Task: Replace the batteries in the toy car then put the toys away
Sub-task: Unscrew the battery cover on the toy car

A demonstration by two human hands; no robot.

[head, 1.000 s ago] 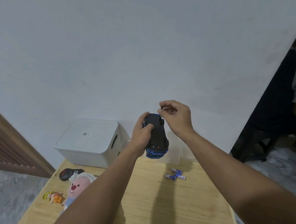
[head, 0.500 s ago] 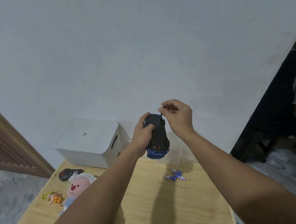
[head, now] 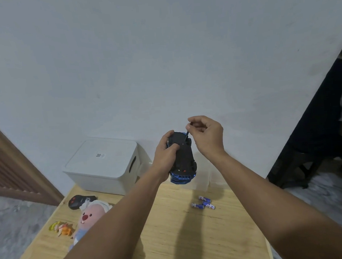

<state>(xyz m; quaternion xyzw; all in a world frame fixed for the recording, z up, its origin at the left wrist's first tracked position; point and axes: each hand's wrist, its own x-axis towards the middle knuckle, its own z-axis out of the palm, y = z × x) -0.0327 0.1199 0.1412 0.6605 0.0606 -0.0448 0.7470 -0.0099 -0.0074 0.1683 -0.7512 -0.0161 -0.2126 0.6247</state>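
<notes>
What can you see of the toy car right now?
The toy car is held in the air above the wooden table, underside toward the camera: black chassis, glossy blue body edge at the lower end, looks plastic. The left hand grips its side. The right hand pinches a thin blue screwdriver whose tip meets the chassis near the upper end.

A wooden table (head: 173,239) carries a white lidded box (head: 102,163), black remote (head: 79,201), pink plush (head: 89,218), small figures (head: 61,229) and batteries (head: 203,203).
</notes>
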